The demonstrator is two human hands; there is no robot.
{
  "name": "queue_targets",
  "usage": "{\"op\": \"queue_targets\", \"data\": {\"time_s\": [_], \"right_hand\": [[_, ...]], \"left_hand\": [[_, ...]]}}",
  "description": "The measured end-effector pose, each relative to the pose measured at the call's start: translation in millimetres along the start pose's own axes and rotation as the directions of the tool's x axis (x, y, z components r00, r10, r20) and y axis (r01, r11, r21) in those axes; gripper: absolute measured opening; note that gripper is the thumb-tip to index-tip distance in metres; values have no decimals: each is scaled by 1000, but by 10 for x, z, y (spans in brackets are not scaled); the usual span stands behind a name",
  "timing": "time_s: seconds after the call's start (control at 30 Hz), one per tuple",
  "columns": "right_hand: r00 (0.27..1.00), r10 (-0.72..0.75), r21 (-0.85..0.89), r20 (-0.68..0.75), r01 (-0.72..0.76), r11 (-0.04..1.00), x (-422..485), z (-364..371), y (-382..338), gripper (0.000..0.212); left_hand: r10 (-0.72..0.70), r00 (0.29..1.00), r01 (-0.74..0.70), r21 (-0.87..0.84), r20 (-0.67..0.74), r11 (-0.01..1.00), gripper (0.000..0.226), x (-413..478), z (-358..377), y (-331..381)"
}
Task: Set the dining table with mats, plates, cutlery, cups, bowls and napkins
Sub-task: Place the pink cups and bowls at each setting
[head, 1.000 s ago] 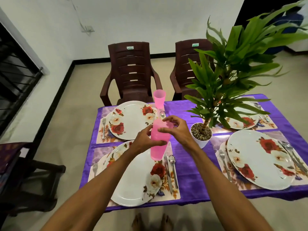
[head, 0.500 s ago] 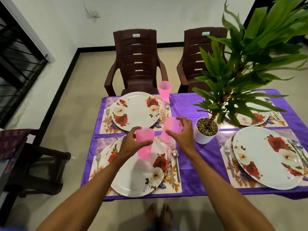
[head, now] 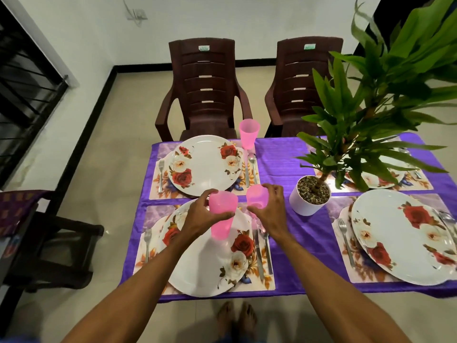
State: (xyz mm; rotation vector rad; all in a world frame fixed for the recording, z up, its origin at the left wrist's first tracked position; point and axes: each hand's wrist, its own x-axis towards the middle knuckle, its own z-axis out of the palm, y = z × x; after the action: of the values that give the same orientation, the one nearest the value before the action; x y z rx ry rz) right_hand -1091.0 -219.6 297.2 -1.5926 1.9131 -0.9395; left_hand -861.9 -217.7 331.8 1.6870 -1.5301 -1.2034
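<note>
Left hand: we are gripping the left cup [head: 222, 205] in our left hand [head: 200, 216], thumb and fingers curling round its upper wall just under the rim. We cannot tell whether a second cup is nested in it.
Right hand: our right hand [head: 269, 209] is clasping the right cup [head: 257, 197] from the side and above, fingers wrapping its rim and wall.
Where the cups are: the left cup is hanging in the air over the far edge of the near plate [head: 197, 266]. The right cup is sitting low, just beyond the tips of the knife [head: 257, 246] and spoon [head: 265, 240] and near the plant pot [head: 300, 206]. Its base is hidden, so we cannot tell whether it is touching the bench [head: 279, 157].
Why held so: we are judging that the high grip leaves the base free for setting down, while the left hand is waiting clear of the setting with the next cup.
Axis and heading: both cups are standing with their long axis close to vertical, mouths facing up toward us and narrow bases pointing down.
Pattern: the far cup [head: 249, 134] is standing upright beyond the cutlery beside the far plate [head: 205, 164], and we seem to be copying that spot here.
Left to do: the right plate [head: 400, 233] is showing no cup beside it, and we are seeing no bowls or napkins.
</note>
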Motion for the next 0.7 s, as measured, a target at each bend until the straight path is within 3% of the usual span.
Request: {"op": "queue_targets", "data": {"time_s": [0.13,0.27,0.37,0.5,0.6,0.7], "right_hand": [[1000,-8,-22,-23,8,1000,-62,-107,3,86],[989,-85,64,-119,93,994,-185,-345,-80,43],[995,-50,220,-82,67,973,-304,-587,-136,23],[996,42,339,79,-67,938,-528,-1029,-103,40],[972,80,326,221,-151,933,-685,-1417,28,50],[960,117,307,256,-196,931,-754,-1804,221,57]], "left_hand": [[30,998,-31,18,60,999,105,-32,51,67],[60,977,-58,-17,203,998,94,-105,174,119],[72,937,-64,-35,342,997,72,-240,370,186],[115,880,-102,-53,460,993,66,-404,768,409],[179,837,-147,-104,518,984,62,-466,1154,674],[223,814,-186,-123,536,975,67,-449,1561,934]]}}
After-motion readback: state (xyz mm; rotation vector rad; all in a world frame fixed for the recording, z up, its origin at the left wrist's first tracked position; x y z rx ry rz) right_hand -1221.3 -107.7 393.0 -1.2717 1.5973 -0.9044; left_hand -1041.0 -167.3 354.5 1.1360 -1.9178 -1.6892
